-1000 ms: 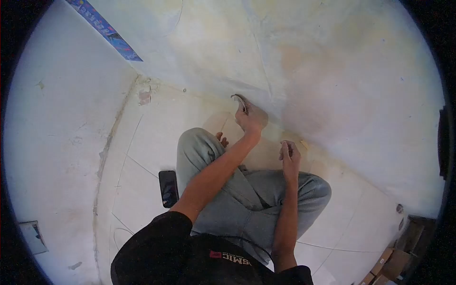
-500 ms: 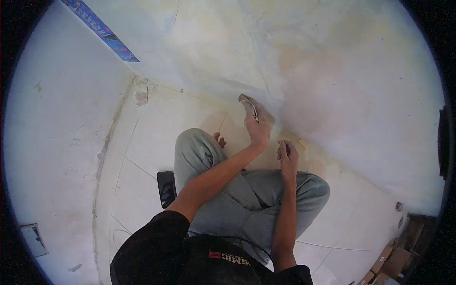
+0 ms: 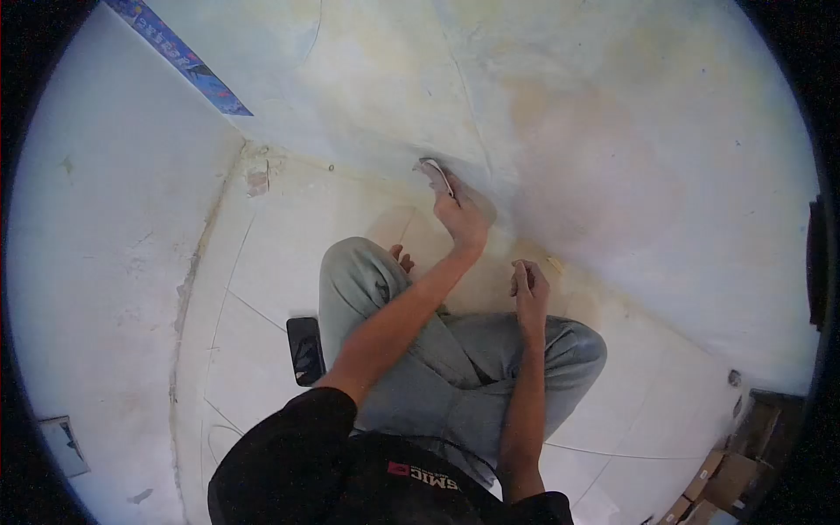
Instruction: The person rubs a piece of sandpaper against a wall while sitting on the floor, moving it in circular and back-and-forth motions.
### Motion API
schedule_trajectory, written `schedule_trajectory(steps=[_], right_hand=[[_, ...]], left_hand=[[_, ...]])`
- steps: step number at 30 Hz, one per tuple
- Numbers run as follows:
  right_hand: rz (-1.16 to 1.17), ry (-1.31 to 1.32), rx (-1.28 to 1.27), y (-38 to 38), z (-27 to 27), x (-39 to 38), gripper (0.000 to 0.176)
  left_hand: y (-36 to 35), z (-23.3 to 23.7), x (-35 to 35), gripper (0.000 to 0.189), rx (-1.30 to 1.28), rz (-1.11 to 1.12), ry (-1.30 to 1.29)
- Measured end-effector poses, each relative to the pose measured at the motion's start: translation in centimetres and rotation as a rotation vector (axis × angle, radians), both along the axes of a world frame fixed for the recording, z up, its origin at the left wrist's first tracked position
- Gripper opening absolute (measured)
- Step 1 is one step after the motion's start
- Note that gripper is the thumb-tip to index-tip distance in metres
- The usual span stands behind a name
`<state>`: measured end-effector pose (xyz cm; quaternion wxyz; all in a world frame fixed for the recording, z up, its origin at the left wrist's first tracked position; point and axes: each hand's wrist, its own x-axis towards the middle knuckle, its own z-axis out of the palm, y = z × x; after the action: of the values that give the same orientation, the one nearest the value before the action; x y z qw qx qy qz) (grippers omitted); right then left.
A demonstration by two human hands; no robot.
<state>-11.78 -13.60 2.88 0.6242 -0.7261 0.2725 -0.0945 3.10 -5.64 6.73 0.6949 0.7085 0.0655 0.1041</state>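
My left hand [image 3: 459,217] reaches to the foot of the wall, its fingers closed on a piece of sandpaper [image 3: 435,175] that looks folded, with a pale curved edge. The sandpaper lies against the lower wall [image 3: 385,140], just above the floor joint. Over by my right knee, my right hand [image 3: 531,284] is held with curled fingers; whatever may be inside them is hidden. A small yellowish scrap [image 3: 556,263] sits beside that hand, near the wall's base. My bare toes [image 3: 402,257] show past my left knee.
A black phone [image 3: 305,351] lies on the tiled floor [image 3: 249,350] left of my leg. Another wall [image 3: 105,227] meets this one at a corner on the left. A blue printed strip [image 3: 188,63] runs along the upper left. Cardboard boxes [image 3: 731,481] stand at lower right.
My left hand has slid a short way left and up along the wall with the sandpaper. My right hand stays almost where it was.
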Motion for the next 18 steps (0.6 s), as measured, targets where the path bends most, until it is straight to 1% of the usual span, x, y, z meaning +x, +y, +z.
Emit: schedule_trajectory(steps=[2, 5, 6, 8, 9, 11, 12, 13, 14, 15, 17, 18], right_hand=[[-0.036, 0.019, -0.013, 0.1, 0.2, 0.3, 0.026], [-0.04, 0.004, 0.009, 0.2, -0.7, 0.8, 0.027], [-0.043, 0.007, 0.009, 0.1, -1.0, 0.6, 0.027], [-0.012, 0.063, -0.07, 0.1, -1.3, 0.1, 0.028], [-0.012, 0.06, -0.069, 0.2, -1.0, 0.2, 0.028], [-0.044, 0.021, -0.02, 0.3, -0.6, 0.7, 0.029], [-0.044, 0.026, -0.023, 0.3, -0.5, 0.8, 0.029], [-0.045, 0.035, -0.026, 0.3, -0.5, 0.8, 0.03], [-0.046, 0.049, -0.026, 0.4, -0.5, 0.4, 0.03], [-0.046, 0.056, -0.026, 0.4, -0.6, 0.1, 0.03], [-0.068, 0.054, -0.033, 0.3, -0.9, 0.5, 0.031], [-0.068, 0.05, -0.035, 0.2, -0.8, 0.7, 0.031]], left_hand=[[-0.1, 0.2, -1.2, 0.054, 0.114, -0.052, -0.153], [-0.7, -1.1, -1.0, 0.054, 0.155, -0.016, -0.152], [-0.6, -0.6, -1.0, 0.054, 0.154, -0.019, -0.149], [-0.3, 0.6, -0.8, 0.055, 0.069, -0.007, -0.12], [-0.3, 0.8, -1.3, 0.055, 0.07, -0.006, -0.123], [-0.3, 1.0, -2.5, 0.054, 0.087, -0.134, -0.005], [-0.5, 0.8, -2.0, 0.054, 0.084, -0.134, -0.001], [-0.8, 0.3, -0.9, 0.053, 0.008, -0.081, -0.024], [-0.8, -0.3, -0.8, 0.052, -0.064, -0.028, -0.042], [-1.0, -1.1, -1.6, 0.052, -0.064, -0.028, -0.036], [-1.4, -1.9, -2.6, 0.056, 0.203, -0.077, -0.146], [-1.2, -1.8, -1.8, 0.056, 0.201, -0.077, -0.15]])
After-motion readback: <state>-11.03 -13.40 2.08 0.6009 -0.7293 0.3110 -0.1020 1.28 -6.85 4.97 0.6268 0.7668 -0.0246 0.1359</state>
